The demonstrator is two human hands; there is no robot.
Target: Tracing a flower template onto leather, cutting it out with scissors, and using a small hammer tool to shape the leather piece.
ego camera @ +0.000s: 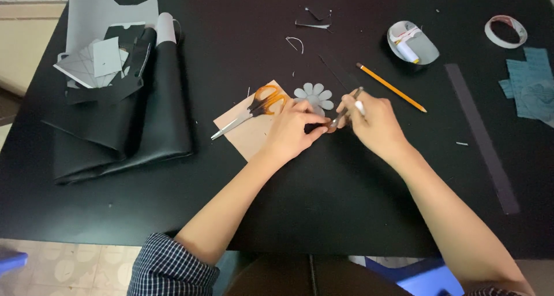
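Observation:
My left hand pinches a small dark piece against the black table, just below a grey flower-shaped cutout. My right hand grips a thin pen-like tool whose tip meets the small piece between my two hands. Orange-handled scissors lie on a tan sheet to the left of my left hand.
A yellow pencil lies right of my hands. At back right are a grey tape dispenser, a tape roll, blue-grey pieces and a long grey strip. Folded black material and grey paper scraps fill the left.

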